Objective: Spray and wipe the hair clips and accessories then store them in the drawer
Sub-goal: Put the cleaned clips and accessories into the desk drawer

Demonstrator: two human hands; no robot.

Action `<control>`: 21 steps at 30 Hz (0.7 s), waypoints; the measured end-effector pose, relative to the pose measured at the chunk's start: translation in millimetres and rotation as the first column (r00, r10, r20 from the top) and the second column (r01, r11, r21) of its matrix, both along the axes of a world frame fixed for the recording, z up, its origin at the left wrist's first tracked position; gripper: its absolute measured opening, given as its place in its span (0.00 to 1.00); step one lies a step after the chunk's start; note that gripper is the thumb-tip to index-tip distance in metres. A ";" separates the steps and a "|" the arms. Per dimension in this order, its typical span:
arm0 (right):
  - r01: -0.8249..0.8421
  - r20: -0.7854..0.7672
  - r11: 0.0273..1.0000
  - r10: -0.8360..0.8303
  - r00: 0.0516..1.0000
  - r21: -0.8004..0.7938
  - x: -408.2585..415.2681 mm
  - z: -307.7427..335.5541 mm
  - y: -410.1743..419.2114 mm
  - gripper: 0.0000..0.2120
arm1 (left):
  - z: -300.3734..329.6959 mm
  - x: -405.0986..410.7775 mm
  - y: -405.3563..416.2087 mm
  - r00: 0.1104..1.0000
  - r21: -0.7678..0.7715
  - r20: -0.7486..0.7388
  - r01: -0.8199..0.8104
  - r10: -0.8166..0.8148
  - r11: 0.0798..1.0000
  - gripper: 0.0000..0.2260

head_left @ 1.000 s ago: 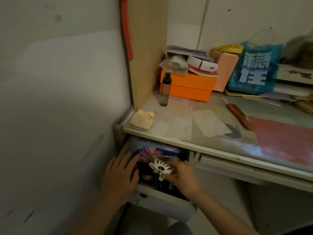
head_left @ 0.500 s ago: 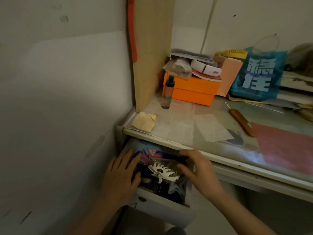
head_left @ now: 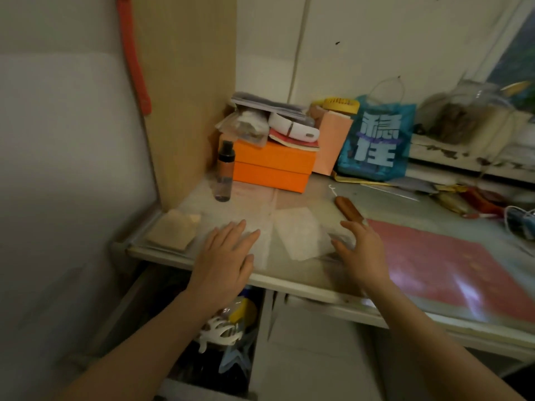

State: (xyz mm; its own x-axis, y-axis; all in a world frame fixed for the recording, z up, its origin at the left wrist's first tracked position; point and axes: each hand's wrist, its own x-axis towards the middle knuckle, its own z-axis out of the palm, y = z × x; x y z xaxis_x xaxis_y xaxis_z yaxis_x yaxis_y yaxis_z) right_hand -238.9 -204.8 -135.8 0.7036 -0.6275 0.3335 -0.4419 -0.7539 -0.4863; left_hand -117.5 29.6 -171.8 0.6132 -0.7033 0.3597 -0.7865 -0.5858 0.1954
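Observation:
The drawer (head_left: 202, 390) under the desk's left end stands pulled out. A white claw hair clip (head_left: 221, 331) lies in it on top of a plastic bag and dark items, partly hidden by my left forearm. My left hand (head_left: 224, 260) hovers over the desk's front edge, fingers straight, holding nothing. My right hand (head_left: 362, 251) is over the desktop to the right, fingers spread and empty. A small spray bottle (head_left: 224, 172) with a black cap stands upright at the back left. A tan cloth (head_left: 172, 233) lies at the desk's left corner.
A brown comb (head_left: 348, 209) lies just beyond my right hand. Orange boxes (head_left: 272, 169) with papers on top and a blue bag (head_left: 376, 143) line the back. A wooden panel (head_left: 185, 96) borders the desk's left side. A red mat (head_left: 451, 270) covers the right part.
Both hands have left the drawer and risen over the desktop. The white clip, held by my right hand a second ago, now lies in the drawer. The view has tilted upward.

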 end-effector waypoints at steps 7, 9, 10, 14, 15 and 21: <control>0.116 -0.087 0.993 -0.116 0.989 -0.002 11.4 -1.7 -57.3 0.17 | -11.7 21.1 -39.4 1.000 0.046 0.025 0.000 -0.001 0.999 0.25; 0.137 -0.114 0.991 -0.137 0.984 -0.005 13.6 -4.4 -67.8 0.17 | -15.0 23.0 -43.4 1.000 0.059 0.024 -0.018 0.017 0.998 0.26; 0.152 -0.131 0.988 -0.153 0.980 -0.012 15.1 -5.9 -72.3 0.18 | -16.3 23.4 -44.3 0.999 0.061 0.032 -0.025 0.023 0.998 0.26; 0.227 -0.168 0.973 -0.233 0.958 -0.050 21.9 -16.1 -87.1 0.16 | -16.8 21.6 -44.9 0.999 0.055 0.029 -0.034 0.032 0.998 0.25; 0.244 -0.168 0.967 -0.252 0.953 -0.065 23.7 -18.0 -89.0 0.15 | -16.6 21.5 -45.0 0.999 0.055 0.025 -0.033 0.032 0.998 0.25; 0.269 -0.183 0.963 -0.263 0.947 0.009 28.0 -10.3 -91.1 0.09 | -18.7 23.0 -43.7 0.999 0.051 0.032 -0.033 0.031 0.998 0.25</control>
